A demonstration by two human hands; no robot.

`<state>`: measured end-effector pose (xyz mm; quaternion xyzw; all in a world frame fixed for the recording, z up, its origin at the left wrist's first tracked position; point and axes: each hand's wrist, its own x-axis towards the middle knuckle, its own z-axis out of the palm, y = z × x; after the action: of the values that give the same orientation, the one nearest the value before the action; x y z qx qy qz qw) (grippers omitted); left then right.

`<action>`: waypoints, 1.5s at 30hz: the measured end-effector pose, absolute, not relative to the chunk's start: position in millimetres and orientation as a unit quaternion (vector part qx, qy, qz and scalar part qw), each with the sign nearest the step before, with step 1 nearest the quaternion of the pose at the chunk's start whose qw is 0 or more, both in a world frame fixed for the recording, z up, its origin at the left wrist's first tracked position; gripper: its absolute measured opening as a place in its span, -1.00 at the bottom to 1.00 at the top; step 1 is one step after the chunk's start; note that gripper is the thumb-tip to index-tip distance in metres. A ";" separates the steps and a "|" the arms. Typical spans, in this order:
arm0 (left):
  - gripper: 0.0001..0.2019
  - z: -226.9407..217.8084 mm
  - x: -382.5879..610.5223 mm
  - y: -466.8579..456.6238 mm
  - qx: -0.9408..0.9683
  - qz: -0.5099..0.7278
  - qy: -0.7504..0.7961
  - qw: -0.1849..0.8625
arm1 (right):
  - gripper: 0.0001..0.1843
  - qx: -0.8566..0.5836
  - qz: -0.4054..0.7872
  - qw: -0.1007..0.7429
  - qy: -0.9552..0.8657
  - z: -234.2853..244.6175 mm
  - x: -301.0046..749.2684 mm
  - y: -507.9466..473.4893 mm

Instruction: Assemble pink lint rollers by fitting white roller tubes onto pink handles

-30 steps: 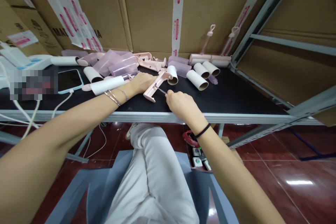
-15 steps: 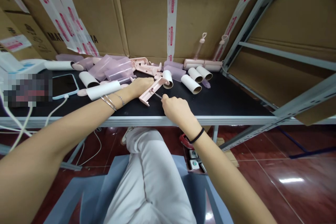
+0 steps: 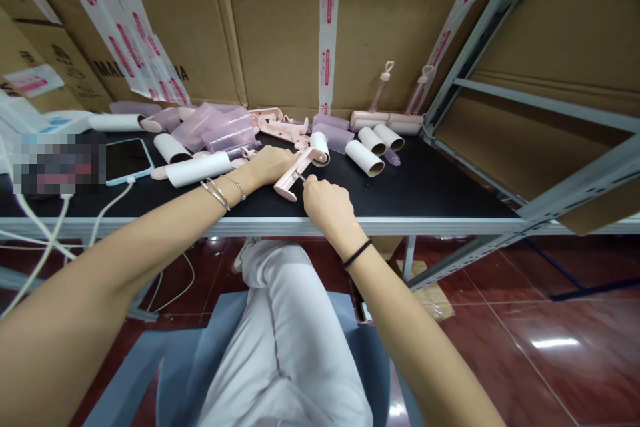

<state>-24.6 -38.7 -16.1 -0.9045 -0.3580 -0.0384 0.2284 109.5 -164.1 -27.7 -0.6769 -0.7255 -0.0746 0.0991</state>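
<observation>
My left hand (image 3: 274, 163) is closed on a pink plastic lint roller frame (image 3: 290, 180), which it holds tilted above the black table top. Closed too, my right hand (image 3: 327, 201) grips a screwdriver; only its thin metal shaft (image 3: 301, 177) shows, its tip against the inner face of the frame, and the handle is hidden in the fingers. Just behind the frame stands a white paper roll (image 3: 320, 147). More pink frames (image 3: 280, 127) lie at the back of the table, beside purple translucent covers (image 3: 227, 130).
White rolls (image 3: 365, 159) lie to the right, and a long white roll (image 3: 200, 170) lies by my left forearm. A phone (image 3: 129, 160) on a charging cable rests at the left. Assembled pink rollers (image 3: 369, 120) sit against the cardboard wall (image 3: 280, 27). A metal shelf post (image 3: 575, 177) bounds the right.
The frame has turned a little and shifted slightly right in my left hand. My right hand has moved slightly left and up, and less of the screwdriver shaft shows.
</observation>
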 end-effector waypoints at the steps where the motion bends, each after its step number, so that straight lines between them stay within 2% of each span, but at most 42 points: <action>1: -0.71 -15.0 -23.1 -41.1 -0.904 -0.036 -0.361 0.227 | -0.68 -0.680 -0.074 0.102 -0.723 -27.9 108.3 -163.6; 10: -0.55 -11.7 -26.1 -40.4 -0.904 -0.030 -0.376 0.202 | -0.68 -0.708 -0.081 0.092 -0.695 -29.4 105.8 -166.0; 16: -0.71 -21.7 -31.6 -33.1 -0.901 -0.100 -0.368 0.209 | -0.69 -0.702 -0.084 0.090 -0.701 -27.3 107.6 -171.1; 31: -0.77 -22.2 -31.8 -29.1 -0.903 -0.113 -0.350 0.222 | -0.68 -0.698 -0.072 0.095 -0.706 -27.3 110.4 -172.8; 45: -0.71 -28.3 -30.7 -23.6 -0.889 -0.124 -0.387 0.211 | -0.67 -0.697 -0.065 0.096 -0.707 -26.7 111.7 -174.8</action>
<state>-30.7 -23.6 -28.3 -0.8891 -0.3871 -0.1238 0.2107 111.7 -174.8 -26.7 -0.6973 -0.7073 -0.0650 0.0958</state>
